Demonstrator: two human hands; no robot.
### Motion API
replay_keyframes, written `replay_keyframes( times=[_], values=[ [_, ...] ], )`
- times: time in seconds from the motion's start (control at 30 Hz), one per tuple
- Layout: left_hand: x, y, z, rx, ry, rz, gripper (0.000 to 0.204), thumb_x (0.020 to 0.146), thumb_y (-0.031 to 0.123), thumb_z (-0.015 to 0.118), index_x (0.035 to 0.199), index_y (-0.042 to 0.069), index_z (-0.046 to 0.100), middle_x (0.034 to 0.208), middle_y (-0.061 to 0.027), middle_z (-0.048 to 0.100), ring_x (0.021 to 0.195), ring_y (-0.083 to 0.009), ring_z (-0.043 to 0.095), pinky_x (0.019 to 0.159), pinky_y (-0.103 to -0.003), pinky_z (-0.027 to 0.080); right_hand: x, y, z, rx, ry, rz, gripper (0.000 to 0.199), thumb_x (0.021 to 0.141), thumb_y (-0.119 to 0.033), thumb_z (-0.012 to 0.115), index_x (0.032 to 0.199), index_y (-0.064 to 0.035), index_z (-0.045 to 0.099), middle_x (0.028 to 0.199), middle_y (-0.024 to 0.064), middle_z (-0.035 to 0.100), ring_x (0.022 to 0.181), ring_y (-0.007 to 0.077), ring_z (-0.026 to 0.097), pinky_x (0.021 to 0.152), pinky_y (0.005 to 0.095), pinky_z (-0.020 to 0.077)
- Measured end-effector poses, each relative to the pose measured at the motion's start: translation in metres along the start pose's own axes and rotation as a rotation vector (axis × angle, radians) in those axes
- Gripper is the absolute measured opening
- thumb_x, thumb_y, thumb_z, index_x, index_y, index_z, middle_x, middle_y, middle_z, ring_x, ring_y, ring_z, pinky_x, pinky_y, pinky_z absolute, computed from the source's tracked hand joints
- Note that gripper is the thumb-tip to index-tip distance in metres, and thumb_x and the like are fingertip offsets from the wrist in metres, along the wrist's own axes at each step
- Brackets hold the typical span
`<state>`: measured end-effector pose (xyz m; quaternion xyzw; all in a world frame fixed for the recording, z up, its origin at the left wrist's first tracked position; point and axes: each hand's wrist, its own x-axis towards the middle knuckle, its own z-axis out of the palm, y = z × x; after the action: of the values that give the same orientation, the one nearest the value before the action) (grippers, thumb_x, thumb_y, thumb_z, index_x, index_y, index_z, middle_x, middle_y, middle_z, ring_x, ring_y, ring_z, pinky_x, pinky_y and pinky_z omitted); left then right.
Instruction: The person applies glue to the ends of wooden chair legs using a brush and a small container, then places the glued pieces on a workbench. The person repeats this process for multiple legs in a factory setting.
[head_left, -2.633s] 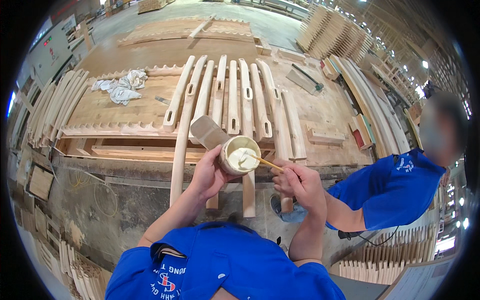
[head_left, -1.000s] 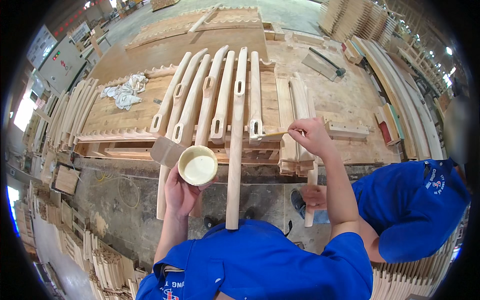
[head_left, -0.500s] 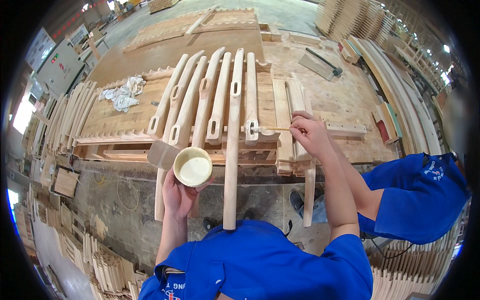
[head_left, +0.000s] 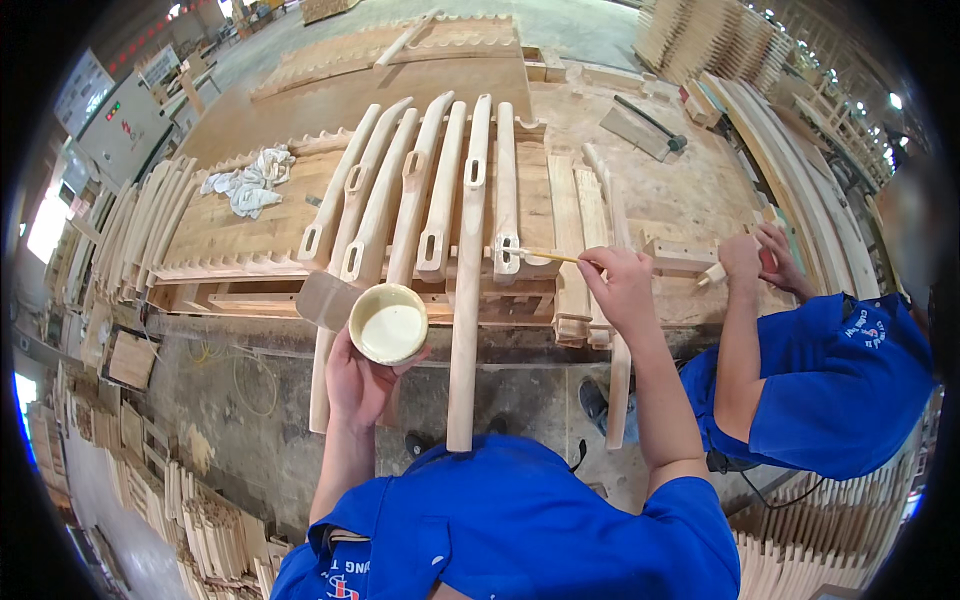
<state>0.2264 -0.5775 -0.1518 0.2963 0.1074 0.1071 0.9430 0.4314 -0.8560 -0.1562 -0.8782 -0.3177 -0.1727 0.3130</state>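
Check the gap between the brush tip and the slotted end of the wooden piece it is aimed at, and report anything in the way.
Nothing visible blocks it. The right hand holds the brush with its tip already at the slot of the wooden piece.

Cream glue cup (head_left: 388, 323), pale wooden slats (head_left: 468, 260), blue sleeves (head_left: 700, 520)

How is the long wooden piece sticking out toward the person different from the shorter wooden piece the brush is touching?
The long wooden piece reaches past the bench edge toward the person; the shorter wooden piece lies wholly on the stack. The brush, held in the right hand, touches the shorter piece's near slot; nothing touches the long one. The left hand holds a cup of white glue beside the long piece. Both are pale wood with slotted holes.
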Motion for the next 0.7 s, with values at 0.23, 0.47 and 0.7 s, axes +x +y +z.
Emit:
replay_keyframes(
  times=[0.23, 0.47, 0.7],
  values=[
    [-0.001, 0.0, 0.005, 0.031, 0.003, -0.012, 0.049, 0.101, 0.03, 0.023, 0.136, -0.002, 0.034, 0.134, -0.0212, 0.046, 0.118, -0.0359, 0.053, 0.094, -0.057, 0.048, 0.001, -0.009, -0.006, -0.036, -0.027, -0.087, 0.007, 0.083, -0.023, 0.065, 0.082, -0.0159, 0.066, 0.073, -0.0006, 0.062, 0.074, 0.0189, 0.057, 0.079, 0.0376, 0.0327],
    [0.002, -0.005, 0.006, 0.032, 0.047, -0.006, 0.047, 0.101, 0.03, 0.027, 0.135, -0.001, 0.038, 0.134, -0.0189, 0.046, 0.122, -0.0325, 0.05, 0.097, -0.053, 0.046, 0.008, -0.031, -0.022, 0.01, -0.156, -0.177, 0.009, 0.083, -0.023, 0.065, 0.082, -0.0143, 0.066, 0.076, 0.0007, 0.062, 0.076, 0.0196, 0.056, 0.082, 0.0375, 0.0335],
    [0.012, -0.018, 0.018, 0.089, 0.065, -0.003, 0.046, 0.101, 0.029, 0.029, 0.134, -0.002, 0.039, 0.134, -0.0173, 0.047, 0.12, -0.0309, 0.051, 0.096, -0.05, 0.047, 0.056, -0.106, -0.064, -0.207, -0.033, -0.61, 0.002, 0.081, -0.015, 0.065, 0.08, -0.0136, 0.064, 0.074, 0.0007, 0.057, 0.077, 0.0189, 0.054, 0.086, 0.0382, 0.0341]
  ],
)
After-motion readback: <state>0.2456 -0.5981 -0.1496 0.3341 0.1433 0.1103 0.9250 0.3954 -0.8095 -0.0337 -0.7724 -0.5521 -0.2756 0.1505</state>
